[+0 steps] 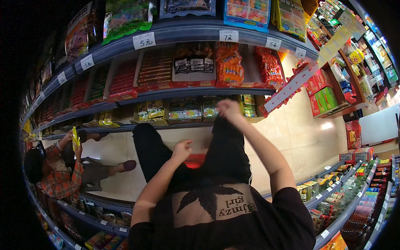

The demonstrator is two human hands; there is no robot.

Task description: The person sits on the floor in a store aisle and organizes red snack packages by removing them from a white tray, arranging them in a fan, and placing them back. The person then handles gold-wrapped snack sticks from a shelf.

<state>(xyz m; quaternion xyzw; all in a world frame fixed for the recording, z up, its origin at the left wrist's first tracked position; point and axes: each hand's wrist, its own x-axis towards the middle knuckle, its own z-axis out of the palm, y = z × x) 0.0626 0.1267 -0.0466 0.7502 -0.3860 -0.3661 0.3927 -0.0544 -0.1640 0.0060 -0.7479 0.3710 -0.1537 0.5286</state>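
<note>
My left hand (182,151) is held above my lap, fingers loosely curled, with nothing seen in it. My right hand (229,110), slightly blurred, is over my raised knee, in front of the lowest shelf; no item shows in it. Behind it stand boxes of small green-and-white packets (211,107), and to their left yellow packets (151,109). One shelf up lie orange packets (230,67), red packets (269,65) and rows of thin wrapped sticks (155,67) in cardboard boxes. Larger candy bags (247,14) stand on the top shelf.
At the left a seated person (59,178) holds a yellow packet (76,139). A pale strip (290,87) hangs at the shelf's right end. Shelves of bottles (337,197) stand at the lower right. Red and green boxes (323,97) are stacked on a far wooden unit.
</note>
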